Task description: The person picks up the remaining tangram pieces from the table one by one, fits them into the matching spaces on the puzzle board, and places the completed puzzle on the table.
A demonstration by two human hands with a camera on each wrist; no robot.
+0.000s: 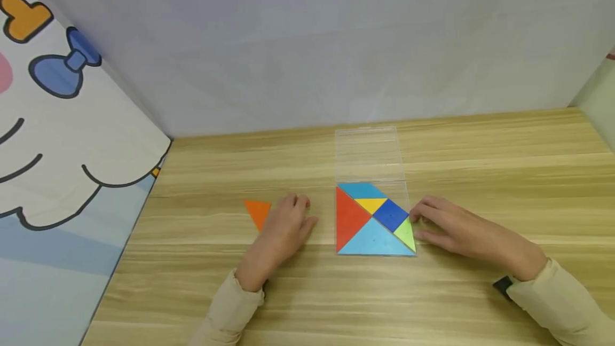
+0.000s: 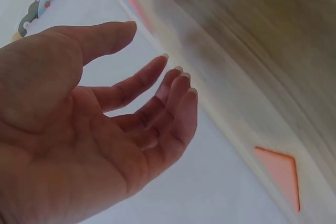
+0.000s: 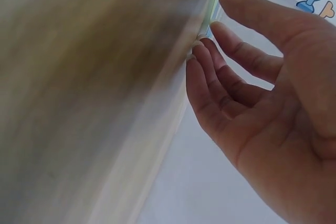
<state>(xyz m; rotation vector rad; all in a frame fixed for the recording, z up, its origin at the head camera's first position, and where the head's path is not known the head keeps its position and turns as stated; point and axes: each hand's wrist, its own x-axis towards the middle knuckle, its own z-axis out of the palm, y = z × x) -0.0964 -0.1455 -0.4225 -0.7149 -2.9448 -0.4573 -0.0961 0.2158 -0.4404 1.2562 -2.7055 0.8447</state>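
Note:
A clear square case lies unfolded on the table, its near half filled with tangram pieces. In it are a red triangle, a light blue triangle, a blue parallelogram, a yellow triangle, a dark blue square and a green triangle. Left of the case, my left hand is loosely curved and holds nothing. An orange triangle lies just beyond it, partly covered by the hand. My right hand has its fingertips at the case's right edge, beside the green triangle.
The wood-grain table runs back to a pale grey wall. A cartoon-printed panel borders the table on the left. Some dark object shows at the right wrist.

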